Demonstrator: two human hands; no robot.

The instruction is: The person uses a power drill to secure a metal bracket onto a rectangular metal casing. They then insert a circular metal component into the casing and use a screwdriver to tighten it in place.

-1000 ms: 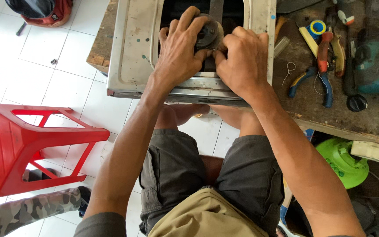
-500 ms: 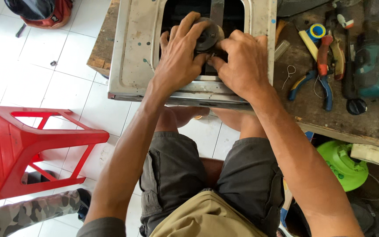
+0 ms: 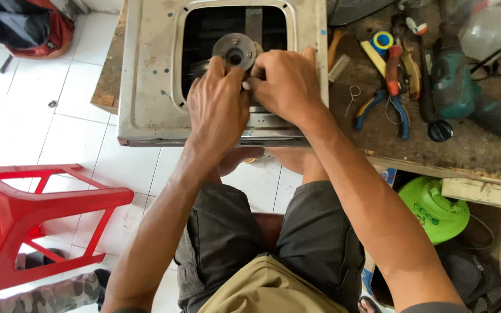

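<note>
The round metal burner part (image 3: 234, 53) sits over the dark opening of the steel stove top (image 3: 146, 87), just beyond the fingertips. The left hand (image 3: 218, 110) curls closed against its near edge; the right hand (image 3: 285, 87) pinches something small beside it, hidden by the fingers. Steady, even pressure and a square seating matter here. Pliers (image 3: 395, 98) lie right of the right hand, a red stool (image 3: 36, 220) well left.

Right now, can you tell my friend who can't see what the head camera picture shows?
A seated person's left hand and right hand grip a round metal disc over the dark opening of a worn metal panel on a workbench. Pliers lie to the right; a red stool stands on the floor.
</note>
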